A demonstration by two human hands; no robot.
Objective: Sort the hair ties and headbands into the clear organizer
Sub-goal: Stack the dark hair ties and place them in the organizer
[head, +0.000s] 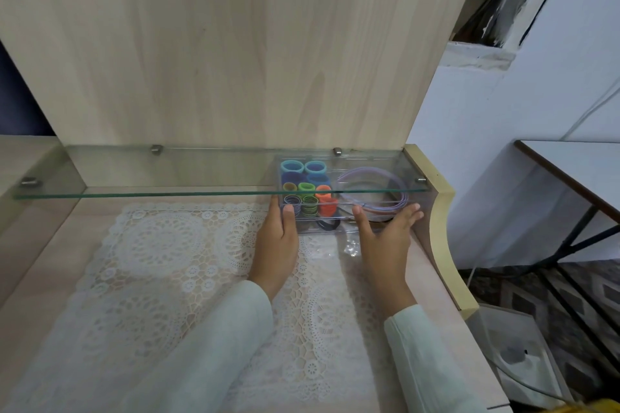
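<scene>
both hands lie open against the clear organizer [312, 229], which sits on the tabletop [427, 266] just under the glass shelf [167, 174]. the left hand [278, 240] presses straight fingers to its front left corner, thumb up along the wall; the right hand [385, 236] spreads its fingers across the front right side (neither one grips anything). beyond the left hand's fingertips stand stacks of coloured hair ties [309, 206], with a black hair tie [327, 224] between the two hands. past the right hand's fingers curve the lilac headbands [401, 204]. a lace mat [167, 261] lies under both wrists.
</scene>
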